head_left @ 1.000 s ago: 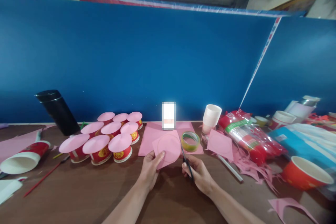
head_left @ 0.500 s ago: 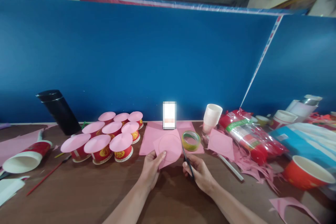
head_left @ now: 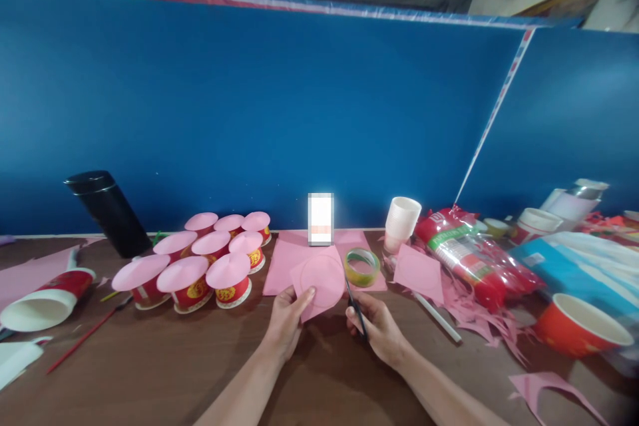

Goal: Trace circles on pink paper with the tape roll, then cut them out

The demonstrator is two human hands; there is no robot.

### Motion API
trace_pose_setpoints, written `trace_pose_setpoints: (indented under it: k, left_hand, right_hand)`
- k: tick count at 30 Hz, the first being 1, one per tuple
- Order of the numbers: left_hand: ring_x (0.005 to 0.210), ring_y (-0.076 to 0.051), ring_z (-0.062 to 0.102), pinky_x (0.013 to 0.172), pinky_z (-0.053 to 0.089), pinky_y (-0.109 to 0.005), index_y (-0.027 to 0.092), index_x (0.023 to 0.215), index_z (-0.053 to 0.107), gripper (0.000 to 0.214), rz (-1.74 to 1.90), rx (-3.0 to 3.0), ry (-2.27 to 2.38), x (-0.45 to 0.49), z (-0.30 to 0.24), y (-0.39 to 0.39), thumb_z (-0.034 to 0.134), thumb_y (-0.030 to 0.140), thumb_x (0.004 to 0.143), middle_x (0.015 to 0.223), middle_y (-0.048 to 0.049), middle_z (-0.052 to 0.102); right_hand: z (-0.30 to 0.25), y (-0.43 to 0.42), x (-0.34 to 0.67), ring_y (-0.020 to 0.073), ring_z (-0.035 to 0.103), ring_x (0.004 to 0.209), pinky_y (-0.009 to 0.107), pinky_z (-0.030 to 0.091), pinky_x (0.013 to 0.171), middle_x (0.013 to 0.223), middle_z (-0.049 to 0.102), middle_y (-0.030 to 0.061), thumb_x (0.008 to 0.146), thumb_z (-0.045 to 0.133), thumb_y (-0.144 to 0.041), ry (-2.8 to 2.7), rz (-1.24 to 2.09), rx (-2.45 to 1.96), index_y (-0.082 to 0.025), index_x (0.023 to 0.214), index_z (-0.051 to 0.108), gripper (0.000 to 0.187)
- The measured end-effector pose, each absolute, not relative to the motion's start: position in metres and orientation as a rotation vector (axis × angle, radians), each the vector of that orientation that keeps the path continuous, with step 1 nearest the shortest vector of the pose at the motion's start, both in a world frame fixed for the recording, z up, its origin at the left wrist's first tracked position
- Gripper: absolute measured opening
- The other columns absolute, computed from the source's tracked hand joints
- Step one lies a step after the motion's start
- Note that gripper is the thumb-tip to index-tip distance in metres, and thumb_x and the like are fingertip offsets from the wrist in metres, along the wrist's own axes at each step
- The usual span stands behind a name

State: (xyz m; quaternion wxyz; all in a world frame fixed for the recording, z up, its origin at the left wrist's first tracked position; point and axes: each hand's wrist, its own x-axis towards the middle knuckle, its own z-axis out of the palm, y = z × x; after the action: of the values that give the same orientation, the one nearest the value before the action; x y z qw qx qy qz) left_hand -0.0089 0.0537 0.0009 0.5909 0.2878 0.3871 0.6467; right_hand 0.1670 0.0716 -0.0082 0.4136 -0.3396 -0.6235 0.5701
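My left hand [head_left: 287,319] pinches the lower left edge of a pink paper sheet [head_left: 322,283] that has a circle drawn on it, held just above the brown table [head_left: 150,373]. My right hand [head_left: 379,329] grips black scissors [head_left: 355,309], whose blades meet the right edge of that sheet. Under it lies a larger pink sheet [head_left: 284,259]. A roll of tape [head_left: 362,267] lies just to the right of the paper.
Several red paper cups capped with pink discs [head_left: 200,266] stand at the left, behind them a black flask [head_left: 110,213]. A red cup [head_left: 47,303] lies on its side far left. White cups [head_left: 402,221], a cup packet [head_left: 474,259], pink scraps [head_left: 479,319] and a red bowl [head_left: 579,326] crowd the right.
Hardly anything differs; both hands keep their grip on the paper and the scissors, with only a slight camera shift.
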Motion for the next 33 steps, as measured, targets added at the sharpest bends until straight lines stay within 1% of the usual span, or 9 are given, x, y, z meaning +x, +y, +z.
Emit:
trace_pose_setpoints:
  k: [6, 13, 23, 29, 33]
  left_hand:
    - [0.073, -0.022, 0.065, 0.072, 0.049, -0.034, 0.009, 0.087, 0.066, 0.028, 1.507, 0.667, 0.899, -0.0093, -0.0008, 0.0533, 0.071, 0.027, 0.066, 0.078, -0.0108, 0.070]
    - [0.073, -0.021, 0.064, 0.074, 0.048, -0.033, 0.009, 0.086, 0.066, 0.027, 1.522, 0.646, 0.905, -0.0092, -0.0008, 0.0552, 0.072, 0.026, 0.066, 0.077, -0.0101, 0.070]
    - [0.075, -0.021, 0.065, 0.075, 0.048, -0.033, 0.009, 0.090, 0.067, 0.030, 1.519, 0.654, 0.893, -0.0094, -0.0020, 0.0551, 0.072, 0.026, 0.066, 0.079, -0.0109, 0.070]
    - [0.075, -0.022, 0.065, 0.073, 0.049, -0.033, 0.009, 0.089, 0.067, 0.029, 1.517, 0.656, 0.886, -0.0093, -0.0023, 0.0549, 0.072, 0.026, 0.065, 0.079, -0.0110, 0.070]
    - [0.073, -0.021, 0.065, 0.073, 0.049, -0.033, 0.009, 0.088, 0.066, 0.029, 1.521, 0.647, 0.901, -0.0089, -0.0027, 0.0551, 0.072, 0.026, 0.066, 0.078, -0.0109, 0.070]
  right_hand:
    - [-0.0087, 0.0726, 0.1677, 0.0081, 0.043, 0.049, 0.020, 0.038, 0.047, 0.057, 0.048, -0.0035, 0.080, 0.056, -0.042, -1.586, 1.409, -0.874, -0.015, 0.081, 0.055, 0.027]
    - [-0.0099, 0.0717, 0.1671, 0.0087, 0.045, 0.051, 0.020, 0.038, 0.048, 0.059, 0.051, -0.0022, 0.080, 0.057, -0.043, -1.536, 1.463, -0.842, -0.014, 0.097, 0.057, 0.034]
    - [-0.0076, 0.0711, 0.1673, 0.0089, 0.045, 0.052, 0.020, 0.038, 0.049, 0.060, 0.050, -0.0025, 0.079, 0.058, -0.042, -1.548, 1.461, -0.850, -0.014, 0.096, 0.056, 0.033]
    - [-0.0080, 0.0718, 0.1675, 0.0084, 0.044, 0.051, 0.020, 0.038, 0.049, 0.058, 0.049, -0.0030, 0.081, 0.056, -0.040, -1.566, 1.448, -0.835, -0.014, 0.090, 0.057, 0.028]
    - [-0.0065, 0.0703, 0.1677, 0.0088, 0.045, 0.052, 0.020, 0.039, 0.049, 0.060, 0.050, -0.0023, 0.081, 0.056, -0.040, -1.564, 1.452, -0.832, -0.014, 0.098, 0.056, 0.031]
